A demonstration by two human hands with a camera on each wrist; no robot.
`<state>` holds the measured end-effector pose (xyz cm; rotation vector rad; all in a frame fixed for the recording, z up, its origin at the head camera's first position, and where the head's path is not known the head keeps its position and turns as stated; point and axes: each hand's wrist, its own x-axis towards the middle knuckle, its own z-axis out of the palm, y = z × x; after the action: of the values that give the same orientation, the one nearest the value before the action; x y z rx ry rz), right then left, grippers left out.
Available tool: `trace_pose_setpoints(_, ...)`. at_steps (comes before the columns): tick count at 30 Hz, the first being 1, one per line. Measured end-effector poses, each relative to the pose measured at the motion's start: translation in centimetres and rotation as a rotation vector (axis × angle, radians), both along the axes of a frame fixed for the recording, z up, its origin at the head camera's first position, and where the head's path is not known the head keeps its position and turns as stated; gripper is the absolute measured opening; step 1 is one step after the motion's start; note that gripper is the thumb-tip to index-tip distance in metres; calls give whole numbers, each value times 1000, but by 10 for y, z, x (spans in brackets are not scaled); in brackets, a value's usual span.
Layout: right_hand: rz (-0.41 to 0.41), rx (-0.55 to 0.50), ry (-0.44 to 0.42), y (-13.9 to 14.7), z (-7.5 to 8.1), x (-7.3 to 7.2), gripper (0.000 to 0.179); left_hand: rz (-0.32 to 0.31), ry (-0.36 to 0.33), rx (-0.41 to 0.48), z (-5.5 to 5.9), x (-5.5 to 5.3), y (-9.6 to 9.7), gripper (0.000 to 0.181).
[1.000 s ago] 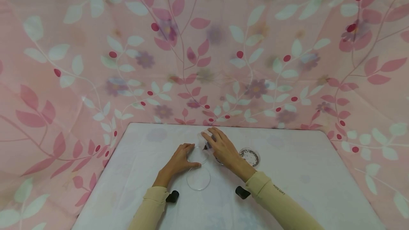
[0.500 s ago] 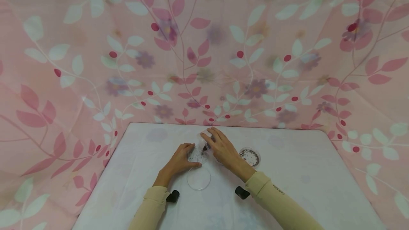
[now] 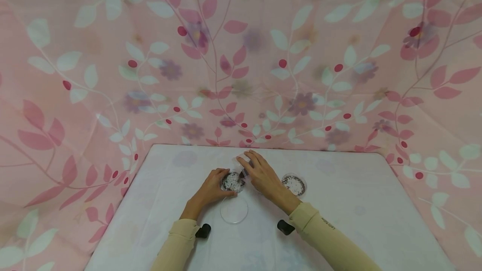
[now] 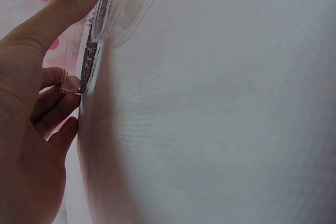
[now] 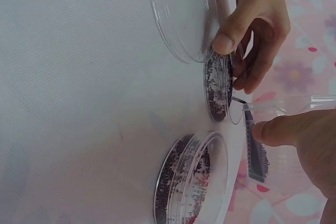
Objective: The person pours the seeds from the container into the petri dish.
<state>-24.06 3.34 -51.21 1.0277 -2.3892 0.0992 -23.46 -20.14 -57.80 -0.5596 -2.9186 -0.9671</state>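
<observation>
My left hand [image 3: 212, 187] grips the side of a shallow clear petri dish [image 3: 232, 182] on the table, thumb at its near edge. Dark and white grains cover the dish's floor. Above its right side, my right hand [image 3: 265, 177] holds a tilted clear plastic container [image 5: 283, 109], the thumb pressing its wall. A band of dark grains [image 5: 256, 153] lies inside that container, and a dark thin stream [image 5: 239, 100] runs from its lip toward the dish. Nearer the body, a clear round lid [image 3: 234, 222] lies next to the dish, its edge overlapping it in the right wrist view.
Another round dish [image 3: 294, 185] with white and dark grains stands right of the right wrist. Black wrist devices [image 3: 203, 231] sit by both cuffs. White cloth covers the table [image 3: 169, 204], and a pink floral curtain [image 3: 248, 53] hangs behind and at the sides.
Bare one second ago, the dish under the left hand has filled with white and dark grains from the tilted container. Both hands have kept nearly the same place.
</observation>
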Motion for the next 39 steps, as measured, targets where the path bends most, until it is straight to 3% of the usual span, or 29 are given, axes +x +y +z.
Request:
trace_pose_setpoints(25, -12, 9, -5, 3, 2, 2, 73, 22, -26, -3, 1, 0, 2, 96)
trace_pose_setpoints(39, -8, -2, 4, 3, 0, 1, 77, 23, -20, 10, 0, 0, 2, 96)
